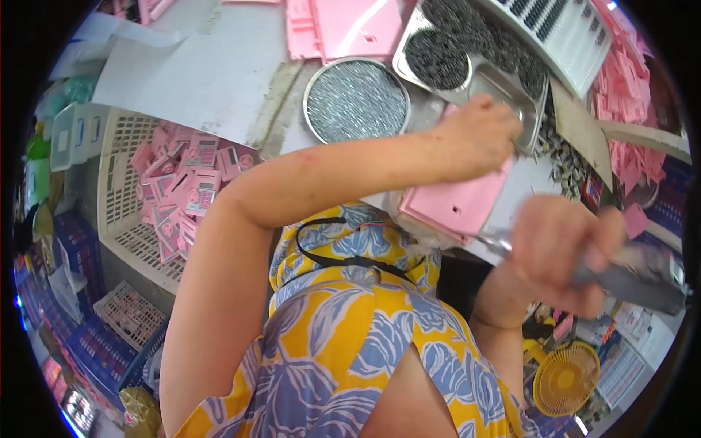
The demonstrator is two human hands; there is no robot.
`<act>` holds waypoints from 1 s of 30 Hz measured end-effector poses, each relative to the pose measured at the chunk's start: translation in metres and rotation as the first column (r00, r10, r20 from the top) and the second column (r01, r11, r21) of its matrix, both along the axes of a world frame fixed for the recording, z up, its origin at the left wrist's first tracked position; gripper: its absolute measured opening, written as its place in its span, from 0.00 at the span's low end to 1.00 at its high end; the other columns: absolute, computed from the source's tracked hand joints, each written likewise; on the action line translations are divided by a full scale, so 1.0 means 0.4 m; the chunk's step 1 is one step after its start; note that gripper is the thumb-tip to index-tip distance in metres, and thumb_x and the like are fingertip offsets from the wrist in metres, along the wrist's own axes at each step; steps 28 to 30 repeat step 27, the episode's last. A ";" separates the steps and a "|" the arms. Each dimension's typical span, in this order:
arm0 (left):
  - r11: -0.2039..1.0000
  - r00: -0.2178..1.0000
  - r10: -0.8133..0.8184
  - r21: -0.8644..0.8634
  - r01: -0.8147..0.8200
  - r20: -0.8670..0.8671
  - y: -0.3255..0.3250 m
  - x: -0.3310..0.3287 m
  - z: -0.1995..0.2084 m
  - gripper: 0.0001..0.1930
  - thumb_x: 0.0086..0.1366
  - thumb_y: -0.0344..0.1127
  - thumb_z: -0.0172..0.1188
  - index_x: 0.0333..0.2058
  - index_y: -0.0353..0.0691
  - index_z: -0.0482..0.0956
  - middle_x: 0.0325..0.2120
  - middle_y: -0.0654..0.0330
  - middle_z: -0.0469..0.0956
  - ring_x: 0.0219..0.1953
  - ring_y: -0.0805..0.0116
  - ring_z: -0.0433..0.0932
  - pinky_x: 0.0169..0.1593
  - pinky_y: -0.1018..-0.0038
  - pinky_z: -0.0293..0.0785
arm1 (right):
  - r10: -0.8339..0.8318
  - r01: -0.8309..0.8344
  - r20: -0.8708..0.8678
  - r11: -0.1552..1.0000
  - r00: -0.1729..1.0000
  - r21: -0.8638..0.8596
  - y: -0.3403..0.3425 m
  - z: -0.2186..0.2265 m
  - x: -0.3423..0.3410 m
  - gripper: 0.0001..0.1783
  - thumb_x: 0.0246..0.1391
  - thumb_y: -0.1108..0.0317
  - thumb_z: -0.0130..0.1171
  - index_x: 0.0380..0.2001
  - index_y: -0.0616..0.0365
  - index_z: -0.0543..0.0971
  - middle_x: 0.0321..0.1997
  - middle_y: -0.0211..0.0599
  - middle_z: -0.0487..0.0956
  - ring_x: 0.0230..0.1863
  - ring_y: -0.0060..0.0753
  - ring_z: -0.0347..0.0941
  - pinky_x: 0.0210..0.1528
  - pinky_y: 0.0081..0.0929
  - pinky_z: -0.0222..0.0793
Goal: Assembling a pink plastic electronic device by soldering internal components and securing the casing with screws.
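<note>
My left hand (478, 139) reaches across to the edge of a metal tray (527, 131). Its fingers are curled in, and what they hold, if anything, is hidden. Just below that wrist lies a flat pink plastic panel (456, 206) with a small dark hole near its front edge. To the right of the panel my right hand (558, 252), smeared by motion, is closed round a dark grey tool (639, 286). A shiny metal part (495, 242) shows on the left side of this hand, close to the panel's corner. Blur hides the tool's exact kind.
A round dish of small silvery metal pieces (358, 101) stands left of the tray. Dark small parts (438, 60) fill the tray's far side and a bowl. A white rack (558, 29) sits behind. At left, a crate (117, 186) holds pink parts; a yellow fan (566, 379) is lower right.
</note>
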State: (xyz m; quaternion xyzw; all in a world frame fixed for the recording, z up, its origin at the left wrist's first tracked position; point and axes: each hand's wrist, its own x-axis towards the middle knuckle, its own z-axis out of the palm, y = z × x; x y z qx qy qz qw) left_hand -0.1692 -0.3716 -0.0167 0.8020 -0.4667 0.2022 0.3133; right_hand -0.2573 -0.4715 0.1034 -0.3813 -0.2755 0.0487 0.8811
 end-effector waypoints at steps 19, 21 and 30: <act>0.440 0.469 0.880 0.510 -0.739 -0.080 0.889 0.289 0.149 0.17 0.63 0.46 0.63 0.45 0.41 0.82 0.48 0.51 0.82 0.49 0.51 0.81 0.52 0.55 0.75 | -0.061 0.059 -0.005 0.984 0.998 -0.171 -0.069 0.012 0.028 0.25 0.57 0.58 0.71 0.39 0.58 0.65 0.14 0.29 0.71 0.13 0.25 0.65 0.20 0.27 0.72; -0.038 0.157 0.928 0.505 -0.862 0.337 1.027 0.462 0.032 0.17 0.64 0.40 0.59 0.50 0.42 0.79 0.58 0.46 0.74 0.57 0.46 0.75 0.55 0.45 0.72 | -0.102 0.087 -0.045 0.960 0.994 -0.266 -0.076 0.000 0.032 0.27 0.58 0.54 0.70 0.41 0.57 0.63 0.15 0.28 0.70 0.15 0.25 0.65 0.21 0.25 0.71; -0.418 -0.469 0.883 0.507 -0.754 0.029 1.109 0.664 0.128 0.35 0.70 0.48 0.54 0.73 0.53 0.58 0.76 0.46 0.39 0.78 0.44 0.37 0.69 0.29 0.45 | -0.241 0.218 -0.044 0.932 0.970 -0.290 -0.164 -0.004 0.011 0.28 0.57 0.52 0.71 0.40 0.55 0.63 0.14 0.28 0.70 0.14 0.26 0.68 0.18 0.25 0.69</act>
